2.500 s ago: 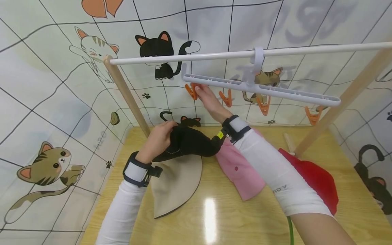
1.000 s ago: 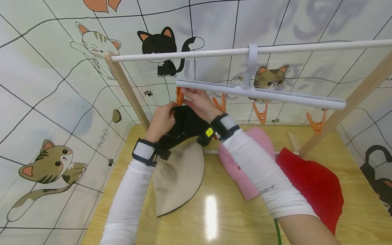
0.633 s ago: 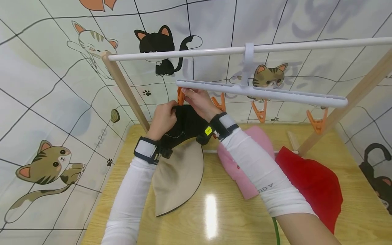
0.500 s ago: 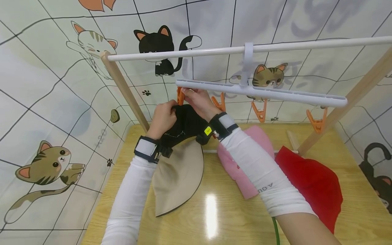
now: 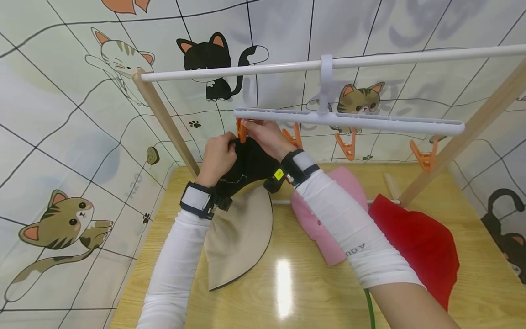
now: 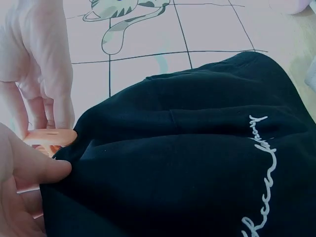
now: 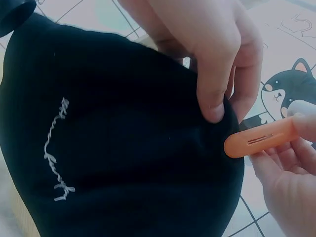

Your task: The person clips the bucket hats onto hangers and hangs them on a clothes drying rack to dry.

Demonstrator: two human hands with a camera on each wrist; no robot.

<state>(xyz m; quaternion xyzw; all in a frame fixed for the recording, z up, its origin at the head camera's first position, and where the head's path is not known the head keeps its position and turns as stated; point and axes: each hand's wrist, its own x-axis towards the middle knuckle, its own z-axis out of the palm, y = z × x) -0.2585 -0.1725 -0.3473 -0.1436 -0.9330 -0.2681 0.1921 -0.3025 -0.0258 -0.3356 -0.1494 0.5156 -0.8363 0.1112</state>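
Observation:
A black hat (image 5: 255,157) with white script stitching hangs below the left end of the white hanger (image 5: 370,122). My left hand (image 5: 218,157) pinches its upper edge between thumb and fingers, as the left wrist view shows close up. My right hand (image 5: 269,137) holds an orange clip (image 7: 261,138) by its handle end, just under the hanger bar. In the right wrist view the clip's tip overlaps the hat's edge, beside my left thumb. Right below the black hat, a beige hat (image 5: 242,237) with a dark rim lies on the wooden table (image 5: 312,292).
Several more orange clips (image 5: 347,146) hang along the hanger, which hooks over a white rail (image 5: 267,69) between wooden posts (image 5: 164,119). A pink hat (image 5: 349,187) and a red hat (image 5: 415,246) lie to the right. Behind stands a cat-printed wall (image 5: 123,146).
My left hand has raised the black hat from low over the table to the left-end clip. My right hand has stayed at that clip, whose tip now meets the hat's edge.

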